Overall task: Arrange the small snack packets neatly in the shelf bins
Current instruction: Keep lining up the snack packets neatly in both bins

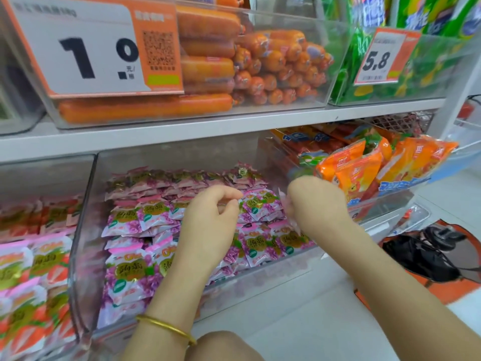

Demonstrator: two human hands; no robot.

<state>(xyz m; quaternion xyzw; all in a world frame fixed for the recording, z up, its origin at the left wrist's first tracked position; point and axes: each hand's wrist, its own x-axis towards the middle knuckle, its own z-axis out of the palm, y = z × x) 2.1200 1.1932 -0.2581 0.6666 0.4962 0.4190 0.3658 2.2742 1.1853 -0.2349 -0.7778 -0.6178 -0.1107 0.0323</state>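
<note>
A clear plastic bin (86, 230) on the lower shelf holds several rows of small purple-and-pink snack packets (130, 217). Both my hands are inside it, over the middle of the pile. My left hand (210, 217), a gold bangle on its wrist, has curled fingers; thumb and forefinger touch the edge of a purple packet (257, 204). My right hand (315, 201) is curled around a pale pink packet (286, 207) whose edge sticks out on the left of my fist.
A neighbouring bin on the left holds red strawberry packets (28, 269). To the right are orange snack bags (359, 168). The shelf above carries a bin of orange sausages (234, 63) and price tags. A black-and-orange bag (426, 254) lies on the floor.
</note>
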